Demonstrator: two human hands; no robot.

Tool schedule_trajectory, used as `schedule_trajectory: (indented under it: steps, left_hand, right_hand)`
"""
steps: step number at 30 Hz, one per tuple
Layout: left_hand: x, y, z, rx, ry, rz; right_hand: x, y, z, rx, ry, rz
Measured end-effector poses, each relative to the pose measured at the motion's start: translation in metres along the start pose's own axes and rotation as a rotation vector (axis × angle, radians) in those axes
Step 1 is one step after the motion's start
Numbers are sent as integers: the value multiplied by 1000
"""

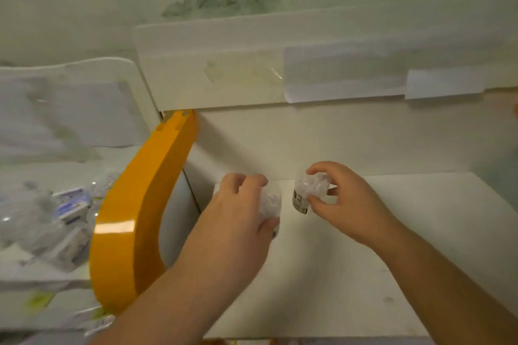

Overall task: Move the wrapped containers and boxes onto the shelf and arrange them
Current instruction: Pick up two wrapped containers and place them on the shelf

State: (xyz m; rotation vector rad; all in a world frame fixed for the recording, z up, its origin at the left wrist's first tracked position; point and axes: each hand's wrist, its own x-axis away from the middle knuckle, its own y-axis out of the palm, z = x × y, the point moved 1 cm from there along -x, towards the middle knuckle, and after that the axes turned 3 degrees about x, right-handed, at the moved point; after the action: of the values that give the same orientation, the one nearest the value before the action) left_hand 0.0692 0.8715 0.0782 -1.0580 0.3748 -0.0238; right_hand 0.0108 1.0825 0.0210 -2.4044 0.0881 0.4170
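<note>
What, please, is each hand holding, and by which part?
Each hand grips one small plastic-wrapped container by its top: left hand its own, right hand the labelled one.

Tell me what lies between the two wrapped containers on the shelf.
Nothing: in the head view, only bare white shelf shows between the left container and the right container.
</note>
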Motion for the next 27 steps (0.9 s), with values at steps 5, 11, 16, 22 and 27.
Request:
schedule_trajectory:
  steps: [5,11,16,22,27]
  left_hand:
    - [-21,53,-17,33,-171,39]
    - [-74,95,-57,77,-278,69]
    - [-96,127,-86,171,-319,127]
    - [-109,137,-96,225,-323,223]
    - [-116,136,-102,261,-303,241]
  right_hand:
    - [-31,14,33,35,-19,-96]
    - [-64,40,51,100,-36,-132]
    - [-76,63,59,99,-36,-216]
    - [-92,79,56,103,-55,-177]
    - [-99,91,55,57,-89,-185]
